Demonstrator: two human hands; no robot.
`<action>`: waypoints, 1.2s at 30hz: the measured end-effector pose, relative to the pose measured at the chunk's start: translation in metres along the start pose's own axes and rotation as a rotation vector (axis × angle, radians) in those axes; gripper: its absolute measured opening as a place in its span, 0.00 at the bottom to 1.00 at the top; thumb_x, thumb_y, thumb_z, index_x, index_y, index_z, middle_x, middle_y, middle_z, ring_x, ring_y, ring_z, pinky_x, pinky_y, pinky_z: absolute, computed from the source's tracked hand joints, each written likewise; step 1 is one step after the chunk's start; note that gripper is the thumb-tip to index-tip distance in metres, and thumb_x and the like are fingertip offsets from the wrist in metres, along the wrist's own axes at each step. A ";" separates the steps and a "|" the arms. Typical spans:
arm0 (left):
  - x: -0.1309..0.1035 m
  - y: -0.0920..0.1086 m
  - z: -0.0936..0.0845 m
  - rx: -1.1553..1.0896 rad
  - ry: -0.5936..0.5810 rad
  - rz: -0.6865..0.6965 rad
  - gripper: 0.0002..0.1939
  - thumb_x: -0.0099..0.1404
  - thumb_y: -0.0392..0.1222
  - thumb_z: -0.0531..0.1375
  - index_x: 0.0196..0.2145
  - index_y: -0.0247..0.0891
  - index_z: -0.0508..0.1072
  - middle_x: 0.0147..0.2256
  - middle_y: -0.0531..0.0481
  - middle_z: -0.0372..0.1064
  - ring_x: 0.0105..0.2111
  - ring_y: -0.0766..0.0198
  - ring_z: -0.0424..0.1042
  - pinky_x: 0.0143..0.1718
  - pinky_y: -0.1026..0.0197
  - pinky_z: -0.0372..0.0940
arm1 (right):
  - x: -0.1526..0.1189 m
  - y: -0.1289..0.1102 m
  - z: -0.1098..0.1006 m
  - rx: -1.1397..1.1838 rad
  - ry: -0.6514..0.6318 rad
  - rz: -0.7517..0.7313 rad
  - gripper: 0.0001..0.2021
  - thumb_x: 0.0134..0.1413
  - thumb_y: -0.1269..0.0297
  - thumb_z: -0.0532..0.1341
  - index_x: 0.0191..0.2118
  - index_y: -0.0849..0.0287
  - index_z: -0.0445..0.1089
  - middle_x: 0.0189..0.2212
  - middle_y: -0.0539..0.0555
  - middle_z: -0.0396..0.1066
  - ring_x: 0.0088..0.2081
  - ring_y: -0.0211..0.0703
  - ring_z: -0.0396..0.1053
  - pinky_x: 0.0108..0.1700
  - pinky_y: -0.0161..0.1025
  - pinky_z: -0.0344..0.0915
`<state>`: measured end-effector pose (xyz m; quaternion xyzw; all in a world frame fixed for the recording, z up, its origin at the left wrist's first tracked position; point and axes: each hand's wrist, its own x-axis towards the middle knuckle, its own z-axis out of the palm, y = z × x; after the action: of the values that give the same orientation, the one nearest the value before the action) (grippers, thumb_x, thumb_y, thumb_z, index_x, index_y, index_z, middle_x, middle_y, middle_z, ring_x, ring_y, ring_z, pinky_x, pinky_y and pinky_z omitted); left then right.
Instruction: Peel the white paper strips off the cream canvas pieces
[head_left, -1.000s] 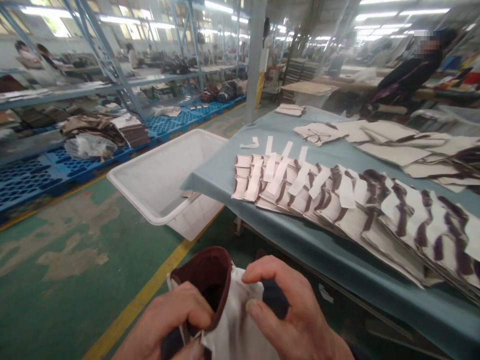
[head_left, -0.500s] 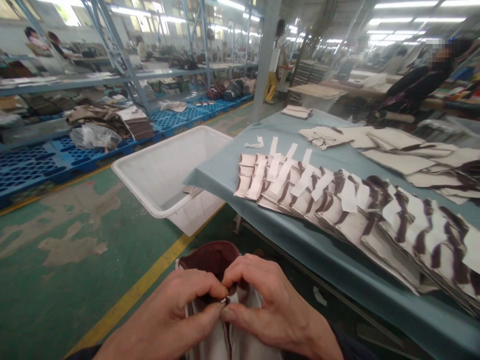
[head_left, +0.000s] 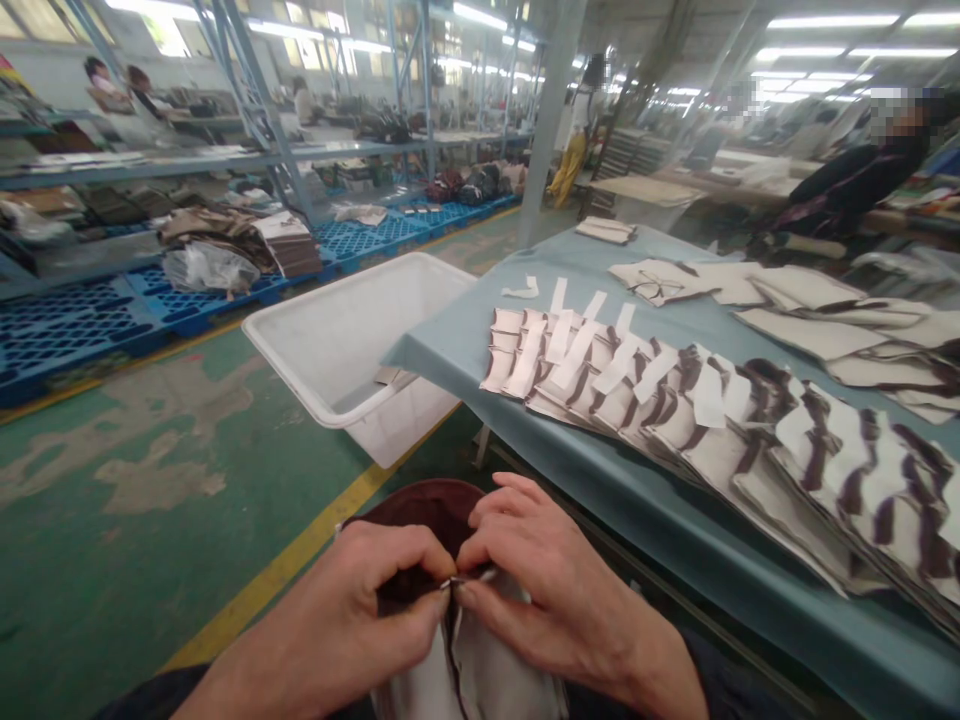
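Observation:
A cream fabric piece (head_left: 495, 660) with a dark maroon inside hangs low in front of me, its opening facing up. My left hand (head_left: 360, 600) pinches one side of its dark-edged seam between thumb and forefinger. Close against it, my right hand (head_left: 555, 590) pinches the other side, the fingertips of both hands almost meeting. A small shiny bit shows between the fingertips, too small to name. The lower end of the fabric is out of view.
A blue-green covered table (head_left: 450, 330) on the right bears overlapping cream and brown pieces (head_left: 675, 410) with white strips. A white tub (head_left: 330, 410) stands beside its corner. Shelves with blue pallets (head_left: 97, 320) are at the left. A person in yellow trousers (head_left: 570, 165) stands farther back.
The fingers of my right hand have lifted and spread a little above its pinch. The view has shifted slightly, so the table and tub appear farther right.

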<state>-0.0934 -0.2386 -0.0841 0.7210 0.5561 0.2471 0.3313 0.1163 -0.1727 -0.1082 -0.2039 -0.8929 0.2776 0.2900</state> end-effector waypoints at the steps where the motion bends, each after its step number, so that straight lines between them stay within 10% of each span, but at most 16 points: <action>1: -0.001 -0.002 0.000 0.005 -0.007 0.001 0.09 0.59 0.31 0.55 0.27 0.40 0.74 0.23 0.60 0.67 0.23 0.70 0.63 0.27 0.65 0.54 | 0.001 0.000 0.000 -0.005 -0.002 -0.009 0.03 0.63 0.71 0.64 0.37 0.55 0.71 0.31 0.49 0.77 0.40 0.45 0.75 0.64 0.52 0.61; 7: 0.004 0.001 -0.011 0.060 -0.085 0.062 0.08 0.56 0.29 0.55 0.29 0.41 0.65 0.25 0.61 0.63 0.25 0.69 0.60 0.27 0.63 0.49 | 0.005 -0.006 0.008 -0.127 0.012 -0.023 0.05 0.55 0.72 0.60 0.32 0.55 0.67 0.27 0.50 0.74 0.30 0.43 0.68 0.35 0.42 0.60; 28: 0.013 0.000 -0.004 0.381 0.043 0.520 0.14 0.74 0.28 0.49 0.33 0.42 0.66 0.28 0.56 0.70 0.25 0.68 0.68 0.27 0.63 0.58 | 0.004 -0.011 -0.009 0.053 0.147 0.215 0.04 0.48 0.70 0.60 0.28 0.55 0.71 0.24 0.48 0.74 0.27 0.41 0.70 0.33 0.36 0.62; 36: 0.009 -0.011 0.003 0.527 0.008 0.617 0.16 0.76 0.29 0.50 0.46 0.43 0.75 0.34 0.51 0.79 0.30 0.62 0.76 0.33 0.63 0.65 | -0.002 -0.012 -0.018 0.689 -0.079 0.570 0.04 0.43 0.63 0.58 0.25 0.57 0.66 0.21 0.45 0.61 0.25 0.36 0.56 0.26 0.31 0.54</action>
<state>-0.0963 -0.2291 -0.0946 0.9134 0.3593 0.1864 0.0434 0.1270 -0.1763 -0.0892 -0.3225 -0.6669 0.6350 0.2188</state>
